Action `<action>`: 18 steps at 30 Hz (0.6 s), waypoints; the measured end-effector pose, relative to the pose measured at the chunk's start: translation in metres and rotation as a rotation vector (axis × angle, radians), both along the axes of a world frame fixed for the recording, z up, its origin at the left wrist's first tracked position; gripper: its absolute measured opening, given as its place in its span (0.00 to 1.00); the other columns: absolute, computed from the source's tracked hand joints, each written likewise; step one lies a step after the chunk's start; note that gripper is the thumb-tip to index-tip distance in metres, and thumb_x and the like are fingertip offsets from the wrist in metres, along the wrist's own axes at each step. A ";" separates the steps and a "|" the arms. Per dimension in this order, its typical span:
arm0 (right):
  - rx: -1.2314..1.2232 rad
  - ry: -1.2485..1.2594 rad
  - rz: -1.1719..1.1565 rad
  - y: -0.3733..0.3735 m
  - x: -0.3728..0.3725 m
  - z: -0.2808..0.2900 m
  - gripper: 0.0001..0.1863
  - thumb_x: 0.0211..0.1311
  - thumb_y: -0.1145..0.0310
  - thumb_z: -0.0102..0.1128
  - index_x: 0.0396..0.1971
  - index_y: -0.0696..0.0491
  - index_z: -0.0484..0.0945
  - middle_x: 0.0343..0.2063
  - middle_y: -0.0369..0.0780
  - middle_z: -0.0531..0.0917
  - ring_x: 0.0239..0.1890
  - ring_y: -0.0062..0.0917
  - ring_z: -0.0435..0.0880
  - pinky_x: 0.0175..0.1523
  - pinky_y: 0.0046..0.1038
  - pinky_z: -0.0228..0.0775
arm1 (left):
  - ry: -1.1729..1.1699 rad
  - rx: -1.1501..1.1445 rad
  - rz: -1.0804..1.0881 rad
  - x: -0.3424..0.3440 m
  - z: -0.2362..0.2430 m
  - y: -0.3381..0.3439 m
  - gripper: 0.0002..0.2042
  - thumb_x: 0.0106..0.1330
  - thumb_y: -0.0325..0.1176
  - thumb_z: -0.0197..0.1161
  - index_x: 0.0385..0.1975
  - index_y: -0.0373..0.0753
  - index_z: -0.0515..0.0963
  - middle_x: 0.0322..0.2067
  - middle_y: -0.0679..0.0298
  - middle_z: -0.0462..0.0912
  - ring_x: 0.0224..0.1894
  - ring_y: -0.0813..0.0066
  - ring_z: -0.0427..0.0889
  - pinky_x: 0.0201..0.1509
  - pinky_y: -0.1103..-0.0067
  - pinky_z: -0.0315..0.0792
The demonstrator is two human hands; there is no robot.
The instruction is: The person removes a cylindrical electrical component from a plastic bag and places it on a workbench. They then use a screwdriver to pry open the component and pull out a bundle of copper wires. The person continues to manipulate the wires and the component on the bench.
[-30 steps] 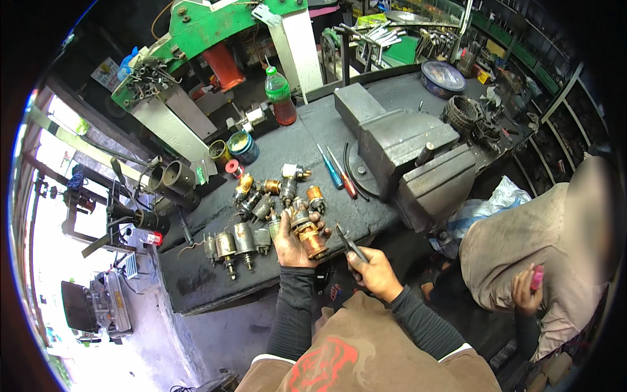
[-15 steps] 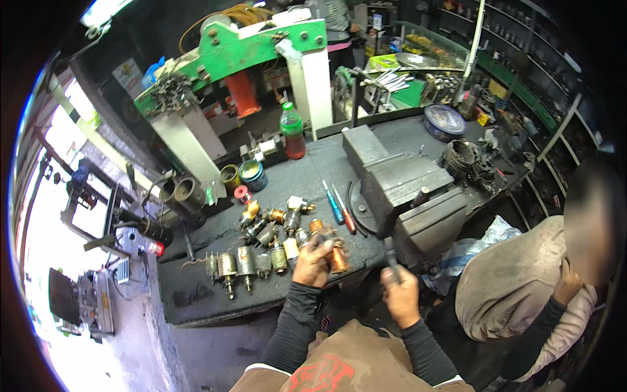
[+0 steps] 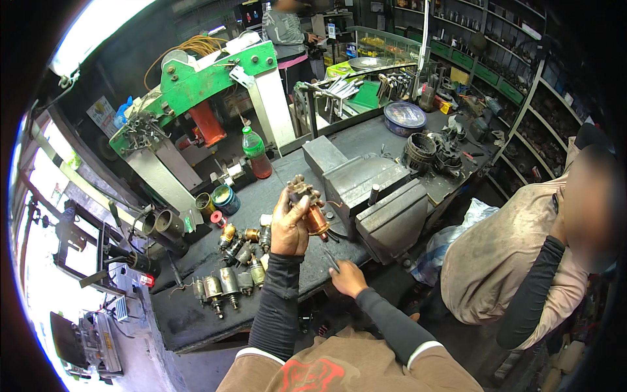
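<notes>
Raised above the workbench (image 3: 186, 330), my left hand (image 3: 287, 228) is closed round a copper-wound solenoid coil (image 3: 316, 219) with a dark, lumpy end on top. My right hand (image 3: 349, 279), lower and nearer the bench's front edge, grips a narrow dark tool (image 3: 332, 261); its kind I cannot make out. Left of my left forearm lie several metal solenoids (image 3: 228, 282), some in a row along the front and others heaped behind. A large grey bench vise (image 3: 372, 189) stands right of the coil. The screwdrivers beside the vise are mostly hidden behind my left hand and the coil.
A green-and-white press frame (image 3: 215, 75) rises behind the bench. Near it stand a green-capped bottle (image 3: 256, 153) of red liquid and open cans (image 3: 226, 200). A round tub (image 3: 405, 117) and metal parts (image 3: 420, 151) sit beyond the vise. Another person (image 3: 503, 255) is close on my right.
My left hand has lifted the coil up off the level of the solenoids. My right hand has moved left toward the bench edge with the dark tool. The view has shifted right.
</notes>
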State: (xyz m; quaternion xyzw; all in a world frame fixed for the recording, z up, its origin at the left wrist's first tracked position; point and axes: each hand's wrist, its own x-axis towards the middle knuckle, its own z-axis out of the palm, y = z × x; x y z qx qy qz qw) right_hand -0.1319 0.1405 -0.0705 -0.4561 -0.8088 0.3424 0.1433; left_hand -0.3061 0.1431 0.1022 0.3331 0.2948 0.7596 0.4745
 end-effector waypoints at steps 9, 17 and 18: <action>0.010 0.418 0.252 0.000 -0.005 0.136 0.27 0.65 0.65 0.63 0.62 0.59 0.74 0.44 0.56 0.85 0.46 0.52 0.85 0.55 0.44 0.76 | 0.043 -0.101 0.293 -0.014 -0.022 -0.041 0.25 0.65 0.26 0.58 0.64 0.33 0.71 0.47 0.59 0.81 0.49 0.72 0.82 0.57 0.75 0.77; 0.260 -0.045 0.564 0.045 -0.092 0.219 0.32 0.64 0.68 0.56 0.68 0.56 0.65 0.41 0.54 0.86 0.43 0.51 0.87 0.47 0.50 0.78 | -0.065 -0.095 0.791 -0.103 0.024 -0.042 0.07 0.62 0.26 0.61 0.39 0.38 0.75 0.29 0.62 0.82 0.26 0.69 0.82 0.27 0.75 0.79; 0.284 0.170 0.544 0.037 -0.102 0.219 0.31 0.65 0.64 0.58 0.67 0.56 0.66 0.43 0.55 0.86 0.45 0.49 0.87 0.49 0.48 0.78 | -0.001 -0.027 0.735 -0.127 0.019 -0.055 0.09 0.63 0.25 0.62 0.42 0.37 0.75 0.32 0.61 0.82 0.26 0.70 0.83 0.28 0.76 0.80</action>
